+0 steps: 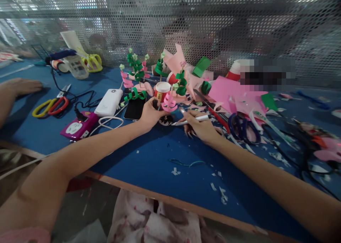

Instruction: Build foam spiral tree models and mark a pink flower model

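Note:
My right hand [198, 125] is closed around a white marker [201, 118], whose tip points left at a small round piece [166, 120] with black markings. On the other side of that piece, my left hand [151, 114] has its fingers pinched at its upper edge, by the base of a pink paper spiral [169, 103]; exactly what they grip is hard to make out. Just behind stands a red and white cup [162, 90]. Several green and pink paper spirals on sticks rise around it, and a black phone [135, 108] lies to the left.
Left on the blue table [149, 157] are a white power bank [109, 102], a purple socket adapter [80, 125], scissors [54, 104] and another person's hand [25, 86]. Blue-handled scissors [243, 129], pink paper [226, 93] and scraps lie right. A perforated metal screen [149, 26] stands behind.

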The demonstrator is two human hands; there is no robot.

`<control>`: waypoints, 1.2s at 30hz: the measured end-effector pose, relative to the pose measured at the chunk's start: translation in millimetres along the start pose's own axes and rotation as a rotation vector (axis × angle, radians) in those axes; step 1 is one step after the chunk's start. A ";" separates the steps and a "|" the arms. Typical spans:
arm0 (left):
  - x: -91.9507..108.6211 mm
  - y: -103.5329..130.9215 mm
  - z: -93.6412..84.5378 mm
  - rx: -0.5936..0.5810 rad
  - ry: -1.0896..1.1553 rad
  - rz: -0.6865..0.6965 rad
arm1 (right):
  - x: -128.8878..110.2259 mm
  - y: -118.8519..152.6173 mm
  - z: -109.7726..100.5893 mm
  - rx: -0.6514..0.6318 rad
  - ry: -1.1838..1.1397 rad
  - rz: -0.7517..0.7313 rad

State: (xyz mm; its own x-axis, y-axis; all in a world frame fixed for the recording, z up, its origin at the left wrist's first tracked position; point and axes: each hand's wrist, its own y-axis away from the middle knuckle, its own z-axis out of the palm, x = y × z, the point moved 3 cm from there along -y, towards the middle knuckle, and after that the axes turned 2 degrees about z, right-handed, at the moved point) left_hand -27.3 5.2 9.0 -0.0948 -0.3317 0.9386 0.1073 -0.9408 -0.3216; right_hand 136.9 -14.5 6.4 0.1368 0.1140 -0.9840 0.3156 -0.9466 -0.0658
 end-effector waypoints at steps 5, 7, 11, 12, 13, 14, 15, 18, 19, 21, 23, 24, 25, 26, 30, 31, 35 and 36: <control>0.1 0.4 0.8 0.005 0.015 -0.025 | 1.6 -1.1 -3.0 0.074 -0.075 -0.007; 0.9 0.6 1.4 0.004 0.025 -0.025 | 0.5 -1.1 -2.0 0.068 -0.061 -0.004; 2.1 0.9 1.6 0.012 0.027 -0.026 | -0.8 -0.7 1.6 -0.022 -0.025 0.005; 1.9 0.8 1.6 0.011 0.027 -0.031 | -0.8 -0.6 1.1 -0.010 -0.037 -0.002; 1.6 0.6 1.4 0.011 0.026 -0.032 | -0.7 -0.7 0.2 0.016 -0.052 -0.012; 1.2 0.3 1.2 0.009 0.023 -0.029 | -0.6 -0.7 -0.7 0.045 -0.063 -0.022; 0.7 -0.1 0.9 0.008 0.018 -0.022 | -0.6 -0.8 -1.2 0.062 -0.064 -0.031; -1.0 -1.3 -0.1 0.015 -0.007 0.005 | -0.9 -1.1 1.6 -0.012 -0.025 -0.032; -1.7 -1.6 -0.4 0.018 -0.013 0.009 | -1.1 -1.1 2.8 -0.044 -0.017 -0.030; -2.8 -1.7 -0.5 0.020 -0.016 0.008 | -1.4 -1.2 3.8 -0.059 -0.031 -0.031; -3.1 -1.6 -0.4 0.017 -0.014 0.002 | -1.7 -1.6 3.0 -0.026 -0.052 -0.040; -3.0 -1.5 -0.2 0.014 -0.014 -0.002 | -1.8 -1.8 2.9 -0.022 -0.053 -0.044; -2.9 -1.4 -0.2 0.015 -0.014 -0.007 | -1.7 -2.0 3.2 -0.032 -0.045 -0.044; -2.7 -1.3 -0.2 0.016 -0.015 -0.012 | -1.5 -2.0 3.6 -0.051 -0.034 -0.043; -2.1 -1.5 -0.2 0.012 -0.014 -0.011 | -0.8 -1.7 1.7 -0.007 -0.028 -0.037; -2.1 -1.6 -0.2 0.010 -0.015 -0.008 | -0.6 -1.5 1.0 0.011 -0.027 -0.036; -2.9 -2.4 -0.6 0.016 -0.022 0.000 | -0.7 -0.6 1.8 -0.015 0.004 -0.035; -3.0 -2.6 -0.6 0.014 -0.021 0.000 | -1.2 -0.3 1.7 -0.010 0.005 -0.041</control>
State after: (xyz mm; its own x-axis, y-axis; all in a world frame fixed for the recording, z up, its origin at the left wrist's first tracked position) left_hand -27.9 8.5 6.9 -0.0735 -0.3298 0.9412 0.1213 -0.9397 -0.3198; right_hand 135.1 -14.8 7.3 0.1285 0.1546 -0.9796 0.3305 -0.9380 -0.1047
